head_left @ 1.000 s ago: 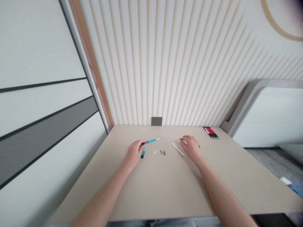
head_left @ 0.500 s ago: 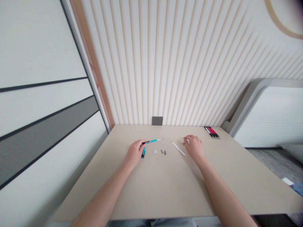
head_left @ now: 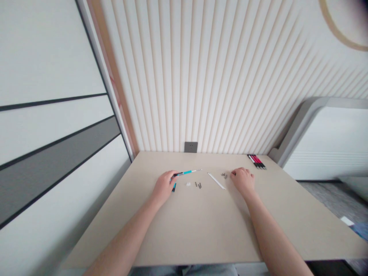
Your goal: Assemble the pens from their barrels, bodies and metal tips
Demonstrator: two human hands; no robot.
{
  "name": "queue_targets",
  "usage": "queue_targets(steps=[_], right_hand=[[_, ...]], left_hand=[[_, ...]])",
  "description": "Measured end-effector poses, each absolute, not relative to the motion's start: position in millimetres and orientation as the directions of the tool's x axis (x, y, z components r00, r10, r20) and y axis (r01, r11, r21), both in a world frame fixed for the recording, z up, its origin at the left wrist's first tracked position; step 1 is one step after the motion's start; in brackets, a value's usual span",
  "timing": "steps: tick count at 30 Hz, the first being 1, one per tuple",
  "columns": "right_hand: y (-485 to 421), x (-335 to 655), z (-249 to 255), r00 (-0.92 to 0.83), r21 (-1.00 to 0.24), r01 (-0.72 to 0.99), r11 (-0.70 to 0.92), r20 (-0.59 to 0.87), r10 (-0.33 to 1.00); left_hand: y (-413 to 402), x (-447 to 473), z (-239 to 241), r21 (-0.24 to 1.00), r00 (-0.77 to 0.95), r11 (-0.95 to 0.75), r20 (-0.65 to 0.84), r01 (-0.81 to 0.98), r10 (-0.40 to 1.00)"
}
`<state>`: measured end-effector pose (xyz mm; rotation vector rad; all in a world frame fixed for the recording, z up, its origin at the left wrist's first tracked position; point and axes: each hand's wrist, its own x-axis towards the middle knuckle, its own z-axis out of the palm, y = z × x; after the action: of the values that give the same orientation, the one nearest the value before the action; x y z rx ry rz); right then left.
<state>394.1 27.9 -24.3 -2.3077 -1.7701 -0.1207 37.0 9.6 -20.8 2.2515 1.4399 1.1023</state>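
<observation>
The left hand (head_left: 165, 188) is closed around a slim teal-and-black pen (head_left: 186, 173), whose tip points away from the grip. The right hand (head_left: 243, 182) rests loosely open and seems empty, with small dark grey pieces (head_left: 224, 175) just beside its fingertips.

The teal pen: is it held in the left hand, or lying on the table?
Held: the left hand grips one end of the teal pen; the tip sticks out.

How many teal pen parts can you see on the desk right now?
2: a slim teal-and-black pen held in the left hand, its tip pointing right, and a teal piece lying just below that hand, partly covered by it. Others may be hidden beneath the hand.
</observation>
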Motion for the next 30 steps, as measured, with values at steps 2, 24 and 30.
queue_targets(steps=[2,24,30], right_hand=[[28.3,393.5,-23.7,0.272,-0.122,0.96,-0.253,0.182,0.945],[38.8,373.2,-22.0,0.217,-0.886,0.45,0.109,0.227,0.949],[28.7,338.3,-18.0,0.168,-0.986,-0.121,0.118,0.097,0.981]], left_hand=[[9.6,37.1,-20.6,0.569,0.228,-0.475,0.451,0.671,0.863],[8.4,37.7,-22.4,0.572,0.269,-0.517,0.463,0.637,0.844],[8.2,38.7,-23.8,0.566,0.28,-0.524,0.464,0.636,0.841]])
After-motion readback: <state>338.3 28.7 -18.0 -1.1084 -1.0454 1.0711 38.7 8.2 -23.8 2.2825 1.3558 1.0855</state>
